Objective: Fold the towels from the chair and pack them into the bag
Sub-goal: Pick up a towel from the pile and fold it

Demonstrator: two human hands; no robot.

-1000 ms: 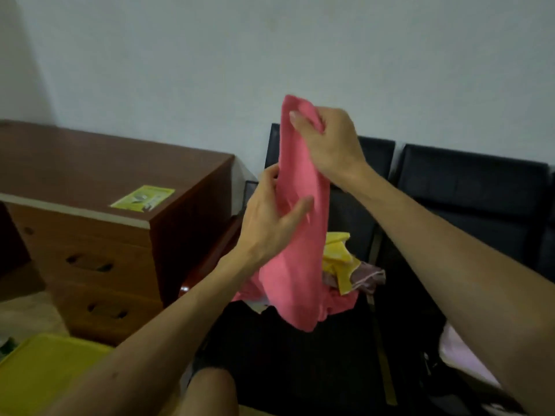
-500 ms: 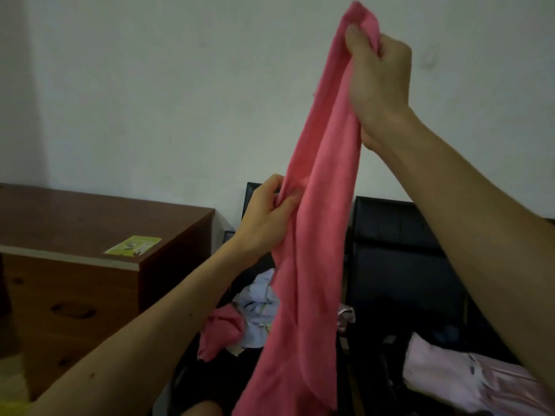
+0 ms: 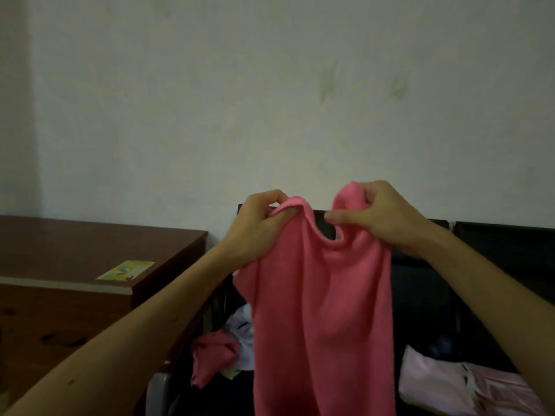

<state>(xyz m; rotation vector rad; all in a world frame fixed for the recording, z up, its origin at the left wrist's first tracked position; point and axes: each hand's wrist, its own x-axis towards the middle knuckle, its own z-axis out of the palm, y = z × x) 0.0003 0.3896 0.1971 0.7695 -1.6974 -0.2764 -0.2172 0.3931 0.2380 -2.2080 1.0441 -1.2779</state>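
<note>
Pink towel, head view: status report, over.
Left hand and right hand both grip top edge. Pink towel hangs unfolded, in front of chair pile. Nothing in the way.

Bottom of pink towel (image 3: 324,310) off-frame; it covers most of the cloth pile (image 3: 240,328) behind. Sticker (image 3: 126,270) on desk (image 3: 75,244): print too blurred to read. Pale bag (image 3: 450,382) cut at lower right.

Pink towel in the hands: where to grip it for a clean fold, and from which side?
The top edge, near its two corners, pinched from the wearer's side. The pink towel hangs straight below the left hand and right hand, but the edge sags in a loop between them, so pinches set farther apart would probably pull it flat.
</note>
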